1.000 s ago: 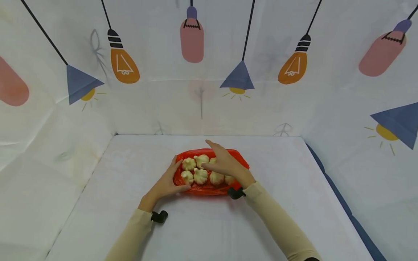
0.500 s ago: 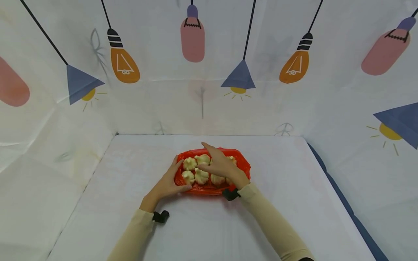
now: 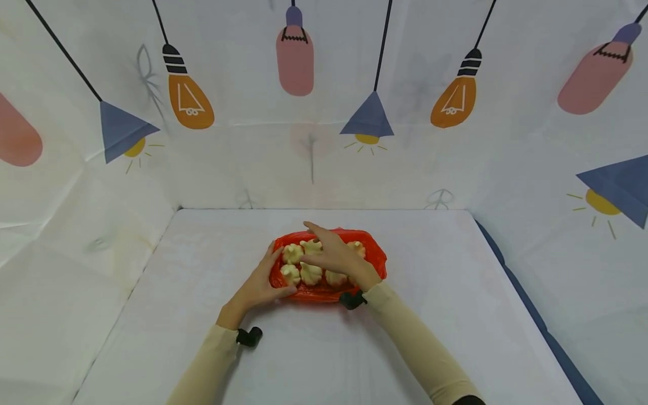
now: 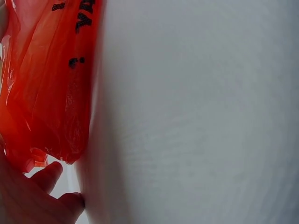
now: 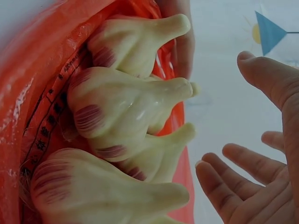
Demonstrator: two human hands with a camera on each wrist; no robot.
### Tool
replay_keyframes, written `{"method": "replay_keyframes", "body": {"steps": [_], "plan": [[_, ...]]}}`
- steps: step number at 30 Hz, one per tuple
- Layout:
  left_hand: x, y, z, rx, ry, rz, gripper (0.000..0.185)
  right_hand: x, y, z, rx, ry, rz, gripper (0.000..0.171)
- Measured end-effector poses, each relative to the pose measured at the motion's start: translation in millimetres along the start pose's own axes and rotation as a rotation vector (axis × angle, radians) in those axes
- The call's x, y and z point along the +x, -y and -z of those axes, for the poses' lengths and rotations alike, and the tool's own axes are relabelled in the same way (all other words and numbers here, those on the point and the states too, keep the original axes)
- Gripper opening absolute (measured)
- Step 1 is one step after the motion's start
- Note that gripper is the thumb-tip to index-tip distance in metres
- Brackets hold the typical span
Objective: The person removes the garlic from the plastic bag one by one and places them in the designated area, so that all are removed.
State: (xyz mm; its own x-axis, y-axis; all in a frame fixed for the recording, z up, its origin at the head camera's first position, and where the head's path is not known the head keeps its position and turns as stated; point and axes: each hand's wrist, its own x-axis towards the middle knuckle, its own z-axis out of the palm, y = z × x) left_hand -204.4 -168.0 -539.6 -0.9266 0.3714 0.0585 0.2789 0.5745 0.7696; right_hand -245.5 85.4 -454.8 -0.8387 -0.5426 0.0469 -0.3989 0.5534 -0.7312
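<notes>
Several pale garlic bulbs [image 5: 126, 107] with purple streaks sit in two rows inside a red plastic bag [image 3: 378, 259], which is spread out like a tray on the table. My left hand [image 3: 260, 284] holds the bag's left end, thumb along the near side and fingers at the far corner. In the left wrist view, fingers [image 4: 49, 177] show beside the end of the printed bag [image 4: 51, 93]. Over the middle of the garlic hovers my right hand [image 3: 334, 254], its fingers spread. Nothing is between its thumb and fingers [image 5: 229, 177], and it covers some bulbs from the head camera.
A white table [image 3: 304, 354] bears the bag near its back edge. Behind and at the sides hangs a pale cloth [image 3: 243, 157] printed with lamps and bulbs. Dark blue fabric [image 3: 521, 298] runs along the table's right edge.
My right hand has drifted left over the garlic, uncovering a bulb at the right of the back row. The left hand and the bag stay in nearly the same place.
</notes>
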Motion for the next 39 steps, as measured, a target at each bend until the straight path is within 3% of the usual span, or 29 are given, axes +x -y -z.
{"method": "replay_keyframes", "body": {"steps": [9, 16, 30, 39], "plan": [[4.3, 3.2, 2.9, 0.021, -0.003, 0.008, 0.115, 18, 8, -4, -0.014, 0.101, 0.035, 0.072], [-0.6, 2.8, 2.2, 0.007, 0.020, 0.032, 0.112, 22, 4, -16, -0.049, 0.147, 0.044, 0.061], [-3.4, 1.3, 1.6, -0.005, -0.009, 0.005, 0.111, 29, 1, -28, -0.160, 0.135, -0.065, 0.057], [-3.1, 1.1, 0.7, -0.012, -0.006, 0.015, 0.111, 34, 6, -36, -0.226, 0.094, -0.083, 0.053]]}}
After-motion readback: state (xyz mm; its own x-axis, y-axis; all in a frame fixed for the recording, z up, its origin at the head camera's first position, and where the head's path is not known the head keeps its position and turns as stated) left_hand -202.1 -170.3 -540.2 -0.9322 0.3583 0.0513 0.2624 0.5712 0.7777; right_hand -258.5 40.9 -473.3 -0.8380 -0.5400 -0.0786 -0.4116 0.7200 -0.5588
